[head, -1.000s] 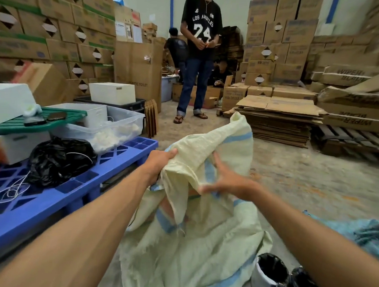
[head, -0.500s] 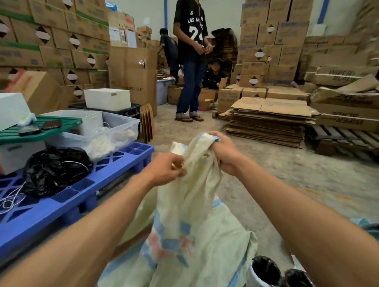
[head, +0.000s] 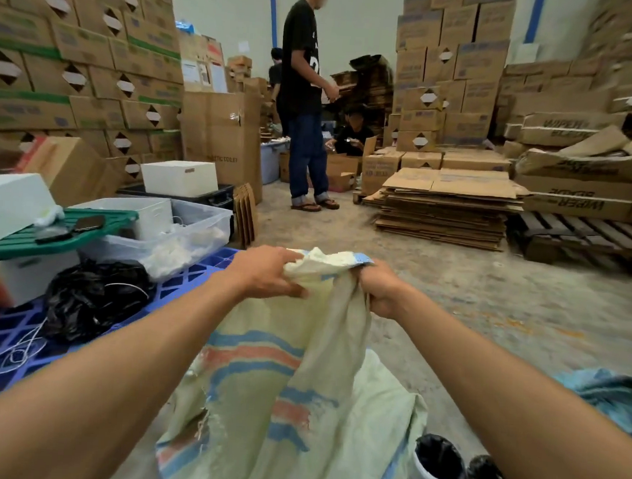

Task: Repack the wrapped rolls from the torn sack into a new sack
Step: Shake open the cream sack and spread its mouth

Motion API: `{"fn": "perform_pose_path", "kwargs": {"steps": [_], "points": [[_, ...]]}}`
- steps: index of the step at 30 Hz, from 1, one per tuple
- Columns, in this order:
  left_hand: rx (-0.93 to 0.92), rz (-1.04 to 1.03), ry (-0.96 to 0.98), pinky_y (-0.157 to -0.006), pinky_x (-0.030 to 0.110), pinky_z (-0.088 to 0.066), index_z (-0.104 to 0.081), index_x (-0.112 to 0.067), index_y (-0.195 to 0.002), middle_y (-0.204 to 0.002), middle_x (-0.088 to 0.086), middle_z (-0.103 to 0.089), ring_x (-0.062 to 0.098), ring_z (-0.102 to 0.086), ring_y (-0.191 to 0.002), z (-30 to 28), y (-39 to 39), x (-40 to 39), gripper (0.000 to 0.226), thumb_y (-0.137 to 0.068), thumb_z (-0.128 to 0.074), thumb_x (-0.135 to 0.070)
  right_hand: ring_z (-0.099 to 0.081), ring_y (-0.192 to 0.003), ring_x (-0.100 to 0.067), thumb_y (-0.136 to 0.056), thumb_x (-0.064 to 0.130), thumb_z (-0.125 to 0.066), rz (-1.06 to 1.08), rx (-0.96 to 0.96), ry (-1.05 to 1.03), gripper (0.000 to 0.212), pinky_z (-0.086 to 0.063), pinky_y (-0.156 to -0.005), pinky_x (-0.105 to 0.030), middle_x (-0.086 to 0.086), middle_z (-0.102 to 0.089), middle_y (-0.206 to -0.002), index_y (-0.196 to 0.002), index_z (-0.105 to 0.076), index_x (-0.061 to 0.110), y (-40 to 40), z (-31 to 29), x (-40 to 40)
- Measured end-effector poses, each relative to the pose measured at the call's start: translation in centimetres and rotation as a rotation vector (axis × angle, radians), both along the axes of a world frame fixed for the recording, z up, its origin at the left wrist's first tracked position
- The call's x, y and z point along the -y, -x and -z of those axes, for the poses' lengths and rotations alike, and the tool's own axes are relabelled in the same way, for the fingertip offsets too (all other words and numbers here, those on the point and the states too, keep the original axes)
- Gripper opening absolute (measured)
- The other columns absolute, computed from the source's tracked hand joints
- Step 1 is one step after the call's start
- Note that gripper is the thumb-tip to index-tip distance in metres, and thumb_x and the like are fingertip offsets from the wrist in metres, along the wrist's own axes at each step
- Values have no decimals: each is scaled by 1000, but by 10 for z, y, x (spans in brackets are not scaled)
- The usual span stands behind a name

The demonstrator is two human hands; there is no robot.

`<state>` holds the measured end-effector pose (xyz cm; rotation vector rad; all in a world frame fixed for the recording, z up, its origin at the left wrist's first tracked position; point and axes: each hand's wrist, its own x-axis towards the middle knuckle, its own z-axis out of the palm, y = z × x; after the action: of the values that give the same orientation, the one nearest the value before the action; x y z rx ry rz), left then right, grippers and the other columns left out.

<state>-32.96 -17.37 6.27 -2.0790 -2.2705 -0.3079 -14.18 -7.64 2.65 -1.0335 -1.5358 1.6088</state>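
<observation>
"WIPER" on rt cartons [head: 573, 125]

Both arms outstretched, fingers [head: 297, 275] clenched

Two bare forearms reach forward from the bottom corners, no sleeves visible. The left hand [head: 264, 273] and right hand [head: 381, 291] wear no gloves, rings, watches or bracelets.

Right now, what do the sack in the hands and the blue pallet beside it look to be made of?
Sack: apparently woven plastic, matte pale yellow-green with blue and red stripes; frayed threads show along a tear. Blue pallet: seemingly moulded hard plastic, judging by its uniform colour and open grid.
</observation>
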Motion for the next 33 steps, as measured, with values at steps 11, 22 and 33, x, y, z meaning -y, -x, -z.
{"fn": "perform_pose_path", "kwargs": {"steps": [11, 22, 33], "points": [[1213, -194, -360, -92, 47, -54, -64, -10, -118, -109, 13, -70, 30, -67, -97, -42, 21, -13, 58, -64, -72, -32, -66, -94, -32, -86, 21, -64, 157, 571, -473, 14, -51, -74, -35, -12, -70, -98, -98, -69, 16, -22, 42, 5], [-451, -86, 57, -78, 35, -52, -68, -21, -109, -100, 5, -66, 26, -62, -93, -56, 36, 9, 26, -85, -63, -31, -63, -81, -17, -79, 13, -78, -97, 87, -413, 41, -53, -67, -27, -5, -65, -98, -112, -55, 13, 10, -89, -10], [713, -761, -517, -98, 44, -48, -54, 6, -128, -129, 25, -57, 40, -55, -117, -155, 130, 11, 40, -92, -46, -10, -65, -85, -35, -89, 17, -51, 401, 498, -225, 23, -56, -70, -40, -18, -67, -103, -108, -65, 16, -27, -34, -49]]}}
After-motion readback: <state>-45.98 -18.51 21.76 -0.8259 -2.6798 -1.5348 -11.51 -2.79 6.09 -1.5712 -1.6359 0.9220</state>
